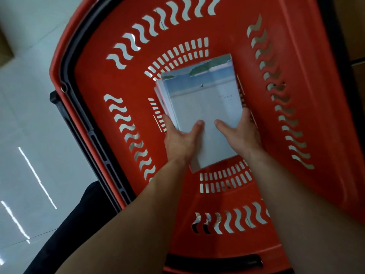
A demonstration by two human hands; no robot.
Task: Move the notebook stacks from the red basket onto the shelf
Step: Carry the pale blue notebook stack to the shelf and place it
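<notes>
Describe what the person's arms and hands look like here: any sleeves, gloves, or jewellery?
Both forearms are bare right to the bottom edge of the frame, with no sleeves in view. The left hand and right hand wear no gloves, and no watch, bracelet or wrist strap shows. No rings are visible on the fingers that can be seen.

The one camera sits on my head and looks almost straight down, close, into the red plastic basket with wavy slots (227,24), which fills most of the view. My forearms enter from the bottom edge, and glossy pale floor tiles (25,119) show at left.
</notes>
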